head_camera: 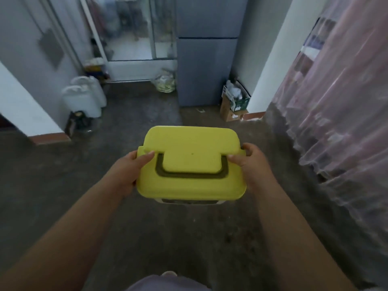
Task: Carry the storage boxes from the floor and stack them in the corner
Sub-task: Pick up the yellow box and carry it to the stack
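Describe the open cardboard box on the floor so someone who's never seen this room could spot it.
Find the tall grey fridge at the far end of the room. The cardboard box sits on the floor just right of it, against the white wall corner. Unlike the white jugs on the far left, it is brown, open-topped and stuffed with clutter.

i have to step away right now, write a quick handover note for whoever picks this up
Left hand: clamped on the left side of the yellow-lidded storage box, thumb on the lid.
Right hand: clamped on the right side, fingers curled over the edge.
The box is in the air above the floor, lid on, handle folded flat.
Done: this box is lifted.
Left: carry it to the corner and stack it. No stack or other boxes are in view.
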A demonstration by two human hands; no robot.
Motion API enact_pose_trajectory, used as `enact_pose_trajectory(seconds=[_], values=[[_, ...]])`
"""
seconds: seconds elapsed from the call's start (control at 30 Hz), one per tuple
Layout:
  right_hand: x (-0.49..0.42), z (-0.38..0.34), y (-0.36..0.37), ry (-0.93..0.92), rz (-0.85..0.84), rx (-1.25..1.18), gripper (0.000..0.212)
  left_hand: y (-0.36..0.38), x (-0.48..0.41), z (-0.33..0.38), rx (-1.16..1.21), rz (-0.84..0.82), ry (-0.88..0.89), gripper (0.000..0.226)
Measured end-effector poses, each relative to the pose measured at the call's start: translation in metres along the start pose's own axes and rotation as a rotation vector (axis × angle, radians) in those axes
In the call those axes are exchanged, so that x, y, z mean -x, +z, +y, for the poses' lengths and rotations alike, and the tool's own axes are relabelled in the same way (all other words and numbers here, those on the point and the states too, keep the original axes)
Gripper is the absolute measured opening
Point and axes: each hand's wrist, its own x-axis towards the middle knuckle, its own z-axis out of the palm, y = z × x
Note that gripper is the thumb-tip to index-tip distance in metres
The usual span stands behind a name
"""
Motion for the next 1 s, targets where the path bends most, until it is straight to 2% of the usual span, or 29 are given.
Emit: enact_pose_trajectory(seconds=[0.13, 0.23, 0.5, 0.73, 0.8, 0.83, 0.97, 1.0], values=[[-0.004, -0.033, 0.016, -0.090, -0.144, 0.089, 0.067, -0.021, 0.028, -0.008, 0.118, 0.124, 0.024, 0.055], [-0.003, -0.054, 0.038, -0.149, -0.223, 0.121, 0.064, -0.038, 0.049, -0.014, 0.187, 0.224, 0.059, 0.047], [0.039, -0.096, 0.147, -0.281, -0.467, 0.196, 0.064, -0.127, 0.114, -0.042, 0.370, 0.521, 0.129, 0.055], [0.130, -0.131, 0.303, -0.411, -0.749, 0.231, 0.057, -0.259, 0.182, -0.082, 0.560, 0.825, 0.180, 0.054], [0.144, -0.137, 0.321, -0.422, -0.774, 0.209, 0.054, -0.275, 0.187, -0.086, 0.552, 0.836, 0.174, 0.053], [0.175, -0.142, 0.370, -0.434, -0.827, 0.200, 0.052, -0.318, 0.207, -0.099, 0.574, 0.887, 0.182, 0.051], [0.226, -0.151, 0.444, -0.464, -0.890, 0.208, 0.054, -0.389, 0.237, -0.115, 0.547, 0.946, 0.173, 0.054], [0.254, -0.154, 0.481, -0.474, -0.932, 0.194, 0.056, -0.425, 0.254, -0.123, 0.553, 1.001, 0.188, 0.056]])
